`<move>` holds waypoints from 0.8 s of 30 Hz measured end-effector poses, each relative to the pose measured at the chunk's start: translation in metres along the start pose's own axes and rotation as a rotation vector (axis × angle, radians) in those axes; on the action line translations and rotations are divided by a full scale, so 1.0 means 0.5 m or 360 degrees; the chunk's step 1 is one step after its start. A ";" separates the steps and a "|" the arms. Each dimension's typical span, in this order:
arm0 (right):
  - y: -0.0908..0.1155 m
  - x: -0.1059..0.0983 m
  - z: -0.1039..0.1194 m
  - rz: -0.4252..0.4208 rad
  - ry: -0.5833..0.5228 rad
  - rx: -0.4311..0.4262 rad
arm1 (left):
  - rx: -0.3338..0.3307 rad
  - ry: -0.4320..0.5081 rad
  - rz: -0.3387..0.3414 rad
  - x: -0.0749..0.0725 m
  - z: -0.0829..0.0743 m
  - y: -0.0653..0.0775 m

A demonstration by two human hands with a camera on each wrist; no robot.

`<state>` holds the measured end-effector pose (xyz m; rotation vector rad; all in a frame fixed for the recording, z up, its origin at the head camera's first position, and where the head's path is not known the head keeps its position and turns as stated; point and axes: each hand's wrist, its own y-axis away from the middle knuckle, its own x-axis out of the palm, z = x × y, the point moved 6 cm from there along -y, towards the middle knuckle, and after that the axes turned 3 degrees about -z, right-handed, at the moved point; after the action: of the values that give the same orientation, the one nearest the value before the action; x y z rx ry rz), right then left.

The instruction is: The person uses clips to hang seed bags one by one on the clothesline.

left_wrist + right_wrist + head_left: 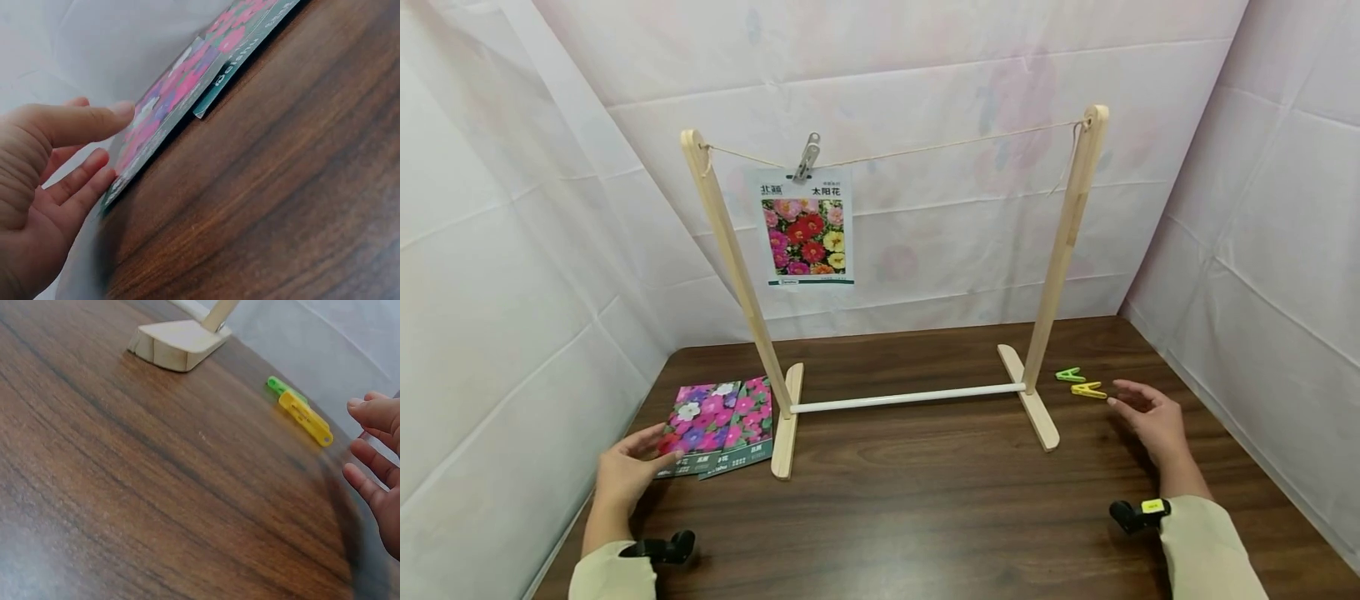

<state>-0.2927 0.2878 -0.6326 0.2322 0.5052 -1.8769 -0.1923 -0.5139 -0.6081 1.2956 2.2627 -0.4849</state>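
Flower packets [703,417], two, lie at the left hand [628,473], two pegs [306,419] near the right hand [1159,427], both hands' fingers [364,484] loosely spread.

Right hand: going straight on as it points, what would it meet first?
Likely the small yellow plastic clip, lying just ahead of the right hand; the similar green clip sits beyond it. Depth is hard to judge.

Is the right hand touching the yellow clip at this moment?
Apart: the right wrist view shows a clear gap between the right hand and the yellow clip.
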 end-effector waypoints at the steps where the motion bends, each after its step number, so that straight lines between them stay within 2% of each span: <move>1: -0.001 0.002 -0.002 0.0003 0.0015 -0.0002 | -0.0014 -0.0008 -0.0002 -0.001 0.001 0.001; 7: -0.006 0.009 -0.008 0.0027 0.0065 -0.0032 | -0.0061 -0.0152 0.0004 -0.010 0.011 0.001; 15: -0.016 0.032 -0.005 0.0151 0.0081 -0.0099 | 0.0019 -0.0292 -0.0045 -0.014 0.018 0.000; 21: -0.018 0.041 -0.002 0.0206 0.0142 -0.0088 | 0.0038 -0.0241 -0.0067 -0.012 0.021 0.000; 24: -0.019 0.044 -0.002 0.0232 0.0157 -0.0075 | -0.0027 -0.0158 -0.0054 -0.009 0.026 0.000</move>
<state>-0.3094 0.2722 -0.6398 0.3231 0.5841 -1.7158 -0.1873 -0.5240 -0.6163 1.1995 2.2051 -0.5292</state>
